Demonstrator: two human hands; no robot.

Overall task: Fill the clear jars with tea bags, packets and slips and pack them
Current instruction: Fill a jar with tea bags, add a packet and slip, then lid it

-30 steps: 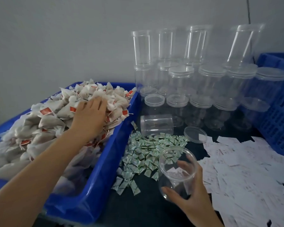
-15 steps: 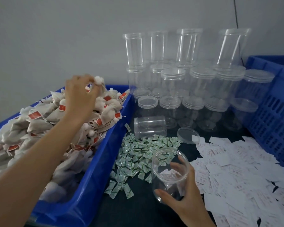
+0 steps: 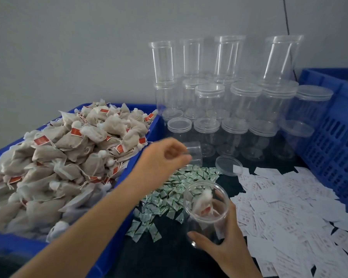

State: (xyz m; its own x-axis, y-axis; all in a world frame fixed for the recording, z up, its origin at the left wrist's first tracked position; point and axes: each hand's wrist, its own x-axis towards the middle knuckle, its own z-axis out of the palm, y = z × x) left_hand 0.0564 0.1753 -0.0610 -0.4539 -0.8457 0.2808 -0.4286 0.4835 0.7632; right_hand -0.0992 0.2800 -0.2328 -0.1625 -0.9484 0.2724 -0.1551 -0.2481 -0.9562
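Note:
My right hand (image 3: 223, 243) grips an open clear jar (image 3: 206, 209) standing on the dark table, thumb and fingers wrapped round its wall. A tea bag (image 3: 204, 199) with a red tag sits blurred inside the jar's mouth. My left hand (image 3: 163, 159) hovers above and to the left of the jar, fingers loosely curled, holding nothing. A blue bin (image 3: 117, 227) at the left holds a heap of tea bags (image 3: 68, 157). Green packets (image 3: 175, 189) lie between bin and jar. White slips (image 3: 285, 209) spread to the right.
Stacked clear jars with lids (image 3: 225, 101) stand at the back by the wall. One jar (image 3: 195, 153) lies on its side behind my left hand, and a loose lid (image 3: 228, 165) lies near it. A blue slotted crate (image 3: 333, 141) borders the right edge.
My left hand lifted a tea bag out of the blue bin, carried it right to the jar and let it go; the bag is now in the jar. My right hand kept hold of the jar.

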